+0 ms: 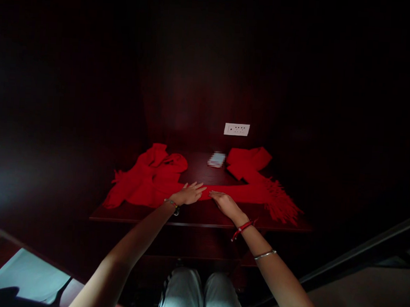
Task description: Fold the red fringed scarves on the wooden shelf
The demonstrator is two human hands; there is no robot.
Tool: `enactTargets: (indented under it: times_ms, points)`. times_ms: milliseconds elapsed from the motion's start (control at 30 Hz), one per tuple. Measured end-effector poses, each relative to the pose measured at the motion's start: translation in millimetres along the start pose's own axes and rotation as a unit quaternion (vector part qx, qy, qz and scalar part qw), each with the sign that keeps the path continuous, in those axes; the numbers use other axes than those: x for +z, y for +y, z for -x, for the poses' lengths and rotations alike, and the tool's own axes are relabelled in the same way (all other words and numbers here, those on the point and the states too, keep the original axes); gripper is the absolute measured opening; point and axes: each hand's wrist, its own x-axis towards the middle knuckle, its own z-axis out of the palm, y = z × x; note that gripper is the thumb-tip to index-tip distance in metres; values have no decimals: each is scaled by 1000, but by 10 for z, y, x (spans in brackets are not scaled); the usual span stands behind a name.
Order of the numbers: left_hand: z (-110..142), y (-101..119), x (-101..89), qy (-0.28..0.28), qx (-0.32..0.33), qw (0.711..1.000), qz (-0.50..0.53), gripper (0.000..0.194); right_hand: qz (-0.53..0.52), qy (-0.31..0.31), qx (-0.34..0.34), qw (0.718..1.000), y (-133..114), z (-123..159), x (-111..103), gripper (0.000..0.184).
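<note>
A long red scarf (246, 194) with a fringed end on the right lies across the dark wooden desk (203, 175). Its left part is bunched into loose folds, and a folded piece of the same red cloth rises at the back right. Flat on the middle strip rests my left hand (189, 193), its fingers spread. Just to the right, my right hand (225, 203) touches the near edge of the strip, its fingers stretched out close together and slightly bent. Neither hand visibly grips the cloth.
A small pale blurred object (216, 159) sits at the back of the desk. Above it, a white socket plate (236, 129) is set in the dark back panel. Dark side panels flank the desk, and my knees (201, 294) are below its front edge.
</note>
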Motion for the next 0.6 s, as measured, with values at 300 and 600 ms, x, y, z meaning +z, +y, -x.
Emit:
enactTargets:
  times_ms: [300, 600]
  points:
    - [106, -218, -40, 0, -154, 987, -51, 46, -41, -7, 21, 999, -23, -15, -24, 32]
    - [134, 114, 181, 78, -74, 993, -37, 46, 16, -89, 124, 988, -59, 23, -44, 55]
